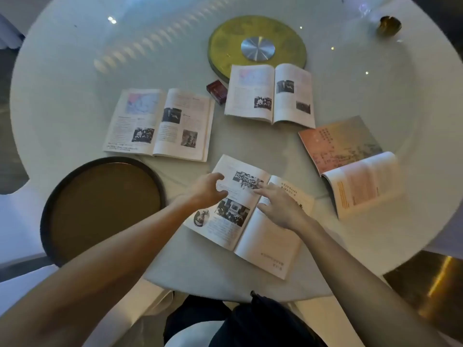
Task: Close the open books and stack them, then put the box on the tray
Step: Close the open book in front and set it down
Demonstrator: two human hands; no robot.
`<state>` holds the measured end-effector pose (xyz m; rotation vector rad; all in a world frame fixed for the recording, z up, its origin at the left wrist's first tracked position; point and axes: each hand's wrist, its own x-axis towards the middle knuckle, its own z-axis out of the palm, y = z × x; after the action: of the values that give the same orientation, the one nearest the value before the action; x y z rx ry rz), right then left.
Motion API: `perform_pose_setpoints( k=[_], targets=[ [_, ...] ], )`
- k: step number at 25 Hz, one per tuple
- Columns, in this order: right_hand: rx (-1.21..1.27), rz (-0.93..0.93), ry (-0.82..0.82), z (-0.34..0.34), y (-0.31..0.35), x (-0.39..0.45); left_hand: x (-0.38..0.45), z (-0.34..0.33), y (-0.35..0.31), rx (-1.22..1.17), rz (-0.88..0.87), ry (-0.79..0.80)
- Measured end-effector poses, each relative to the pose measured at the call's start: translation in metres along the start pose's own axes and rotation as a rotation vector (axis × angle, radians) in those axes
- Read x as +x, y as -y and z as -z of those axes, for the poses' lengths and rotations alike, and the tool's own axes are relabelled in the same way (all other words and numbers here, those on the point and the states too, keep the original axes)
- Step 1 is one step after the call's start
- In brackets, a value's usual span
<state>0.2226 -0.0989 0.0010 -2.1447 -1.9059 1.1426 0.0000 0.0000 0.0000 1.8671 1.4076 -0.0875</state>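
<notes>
While books [160,123] lie open, white table [75,78] gleams.

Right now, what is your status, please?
Both hands empty: left hand, right hand over nearest open book. Four books open, none stacked. Box not on tray. Nothing blocking.

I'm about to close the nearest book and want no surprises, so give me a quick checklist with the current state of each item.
1. Both hands at the nearest open book: ok, left hand and right hand are over its pages.
2. Firm grip on a page: cannot tell.
3. Other books closed: not ok, left book, far book and right book lie open.
4. Tray free for the box: ok.
5. Box reachable: ok, beside the far book.
</notes>
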Motion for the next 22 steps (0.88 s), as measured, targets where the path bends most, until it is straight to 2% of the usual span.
perform_pose_setpoints(
  k=[5,8,11,17,19,22],
  targets=[
    [0.285,-0.201,-0.275,-0.034,-0.036,-0.028,-0.011,-0.022,0.028,-0.1,0.238,-0.05],
    [0.45,-0.485,-0.389,-0.047,-0.06,-0.042,-0.009,-0.029,0.043,-0.077,0.312,-0.034],
    [0.742,-0.728,-0.425,-0.061,-0.072,-0.051,-0.008,-0.042,0.05,-0.074,0.35,-0.025],
    [0.972,-0.831,-0.52,-0.061,-0.082,-0.041,-0.002,-0.04,0.059,-0.315,0.398,-0.112],
    [1.058,-0.836,-0.519,-0.057,-0.083,-0.041,-0.003,-0.035,0.059,-0.385,0.361,-0.057],
    [1.114,-0.886,-0.461,-0.053,-0.084,-0.041,-0.002,-0.022,0.058,-0.592,0.319,0.107]
  ],
)
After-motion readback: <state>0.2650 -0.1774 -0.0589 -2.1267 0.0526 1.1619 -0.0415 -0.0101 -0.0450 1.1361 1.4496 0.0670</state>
